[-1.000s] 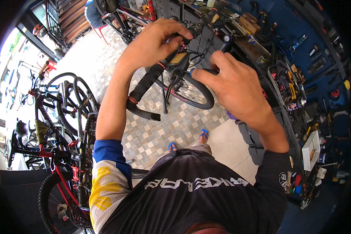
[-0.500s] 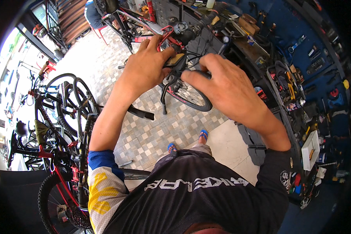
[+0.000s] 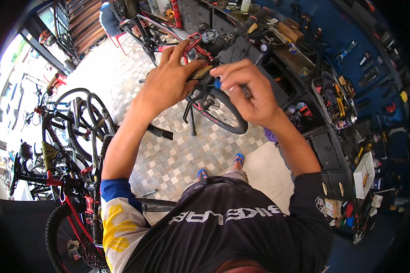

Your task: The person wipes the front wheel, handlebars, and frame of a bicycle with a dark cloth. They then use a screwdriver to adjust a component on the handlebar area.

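Observation:
My left hand (image 3: pixel 165 85) is over the red-framed bicycle in front of me, palm down. Its index finger and thumb close on a tan-and-black piece (image 3: pixel 201 73) whose kind I cannot make out. The other fingers stretch toward a red bracket-like part (image 3: pixel 193 41). Just to the right, my right hand (image 3: pixel 251 91) is raised with curled fingers. A small blue thing (image 3: pixel 217 83) shows at its fingertips; its kind is unclear. Beneath the hands is a bicycle wheel (image 3: pixel 222 111) with a black tyre.
Several bicycles crowd the left side, one with a red and black frame (image 3: pixel 70 214). A workbench (image 3: pixel 300 57) cluttered with tools runs along the right, below a blue tool wall (image 3: pixel 332 27). A white tray (image 3: pixel 363 175) lies farther down. The floor is tiled (image 3: pixel 168 159).
My right hand has drawn up and turned, fingers now curled near the tan-and-black piece, and the blue thing has come into sight. My left hand stays almost in place.

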The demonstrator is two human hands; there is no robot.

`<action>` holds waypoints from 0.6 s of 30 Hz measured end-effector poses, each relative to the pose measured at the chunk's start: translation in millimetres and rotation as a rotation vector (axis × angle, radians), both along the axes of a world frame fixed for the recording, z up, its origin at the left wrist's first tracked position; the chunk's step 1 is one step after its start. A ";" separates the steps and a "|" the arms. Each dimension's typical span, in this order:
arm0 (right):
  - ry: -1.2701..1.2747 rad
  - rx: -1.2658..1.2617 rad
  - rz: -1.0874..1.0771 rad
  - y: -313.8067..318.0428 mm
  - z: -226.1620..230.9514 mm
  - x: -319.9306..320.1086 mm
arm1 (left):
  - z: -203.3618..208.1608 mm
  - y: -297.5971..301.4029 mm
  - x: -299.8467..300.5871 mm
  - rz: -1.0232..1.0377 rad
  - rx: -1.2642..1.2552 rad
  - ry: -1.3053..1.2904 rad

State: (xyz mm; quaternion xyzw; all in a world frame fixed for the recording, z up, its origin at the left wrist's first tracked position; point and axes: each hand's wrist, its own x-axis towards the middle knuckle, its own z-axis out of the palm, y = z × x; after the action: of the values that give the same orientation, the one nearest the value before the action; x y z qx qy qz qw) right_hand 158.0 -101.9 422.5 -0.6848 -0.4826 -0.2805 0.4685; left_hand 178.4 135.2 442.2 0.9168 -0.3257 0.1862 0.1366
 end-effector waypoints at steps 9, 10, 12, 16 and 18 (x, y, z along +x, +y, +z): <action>0.079 -0.217 -0.474 -32.0 -21.9 47.8 | -7.8 3.8 6.1 -0.079 -0.028 -0.059; 0.232 -0.360 -0.511 -23.3 -27.4 45.8 | -6.6 6.7 5.5 -0.069 -0.042 -0.031; 0.238 -0.408 -0.471 -13.6 -41.8 53.4 | -2.9 7.8 3.9 -0.060 -0.057 -0.008; 0.220 -0.353 -0.364 -10.8 -51.2 66.9 | -3.1 8.9 4.2 -0.039 -0.065 -0.007; 0.213 -0.286 -0.282 -10.6 -54.6 73.4 | -4.2 9.6 3.1 -0.047 -0.057 -0.050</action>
State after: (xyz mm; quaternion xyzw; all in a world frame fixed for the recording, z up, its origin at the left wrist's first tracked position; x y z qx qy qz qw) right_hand 231.5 -112.5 368.0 -0.8307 -0.3647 -0.1982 0.3709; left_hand 181.5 144.9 438.0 0.8996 -0.3452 0.2153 0.1589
